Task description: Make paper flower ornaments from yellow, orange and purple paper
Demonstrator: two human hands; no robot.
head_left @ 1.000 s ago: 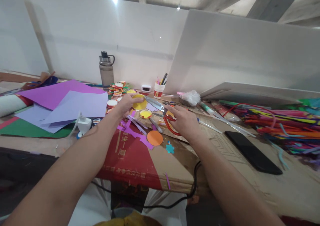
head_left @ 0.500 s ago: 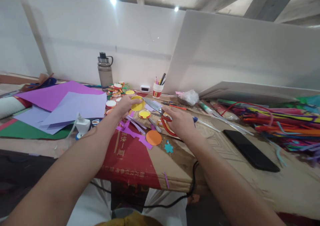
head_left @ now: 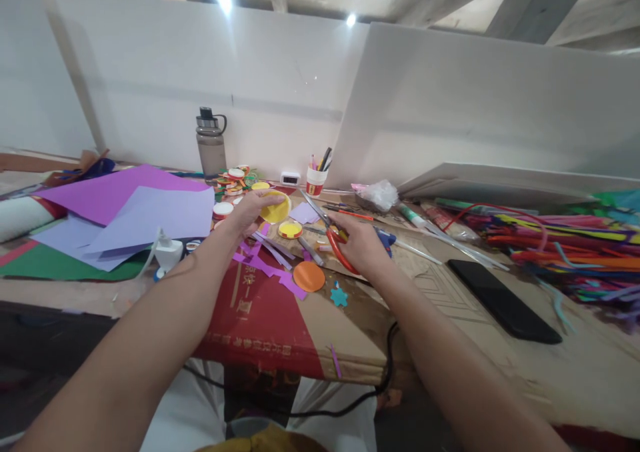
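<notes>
Head view, with the orange disc [head_left: 309, 276] as reference for all places; it lies flat on the red-and-brown cardboard [head_left: 270, 325].

Hidden or cut off, largest first: the bundle of coloured strips [head_left: 590, 244], far to the right of the orange disc, runs past the picture edge. The right hand [head_left: 361, 239], beyond and right of the orange disc, covers part of the scissors [head_left: 316, 207] and part of a blue tool [head_left: 386, 240]. The left hand [head_left: 254, 211], beyond and left of the orange disc, overlaps the yellow disc [head_left: 280, 211]; its fingers behind that disc cannot be seen.

Appearance: the scissors have silver blades and red-orange handles; the blade gap is too small to judge. The yellow disc is round, with a paler edge.

Hand state: the right hand is curled around the handles. The left hand is nearly closed, pinching the yellow disc by its edge, thumb across its face.

Orientation: both items are beyond the orange disc. The scissors' long axis runs diagonally; the tip points away and leftward, the handles back toward the person. The yellow disc's face is tilted toward the camera.
</notes>
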